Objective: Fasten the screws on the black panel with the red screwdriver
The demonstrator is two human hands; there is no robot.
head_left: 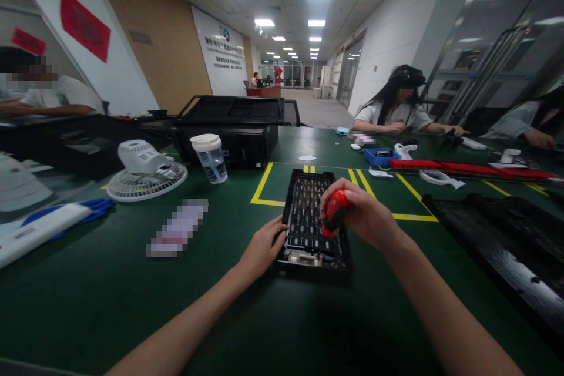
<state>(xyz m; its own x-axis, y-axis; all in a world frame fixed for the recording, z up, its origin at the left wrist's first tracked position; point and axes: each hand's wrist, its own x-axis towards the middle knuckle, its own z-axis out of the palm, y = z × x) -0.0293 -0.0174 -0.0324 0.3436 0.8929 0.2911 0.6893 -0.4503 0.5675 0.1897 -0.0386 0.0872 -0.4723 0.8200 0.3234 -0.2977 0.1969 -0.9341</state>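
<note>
Your right hand [365, 211] is wrapped round a red-and-black tool [336, 210] over the black unit [304, 217], open-faced on the green surface [282, 329]; your left hand [263, 248] touches its left edge (gripping or merely resting, I can't tell). Its inside is exposed; work there looks unfinished, how much remains unclear.

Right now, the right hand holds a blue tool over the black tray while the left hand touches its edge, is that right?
The tool in the right hand is red and black, not blue, as the head view shows; the rest is right.
</note>
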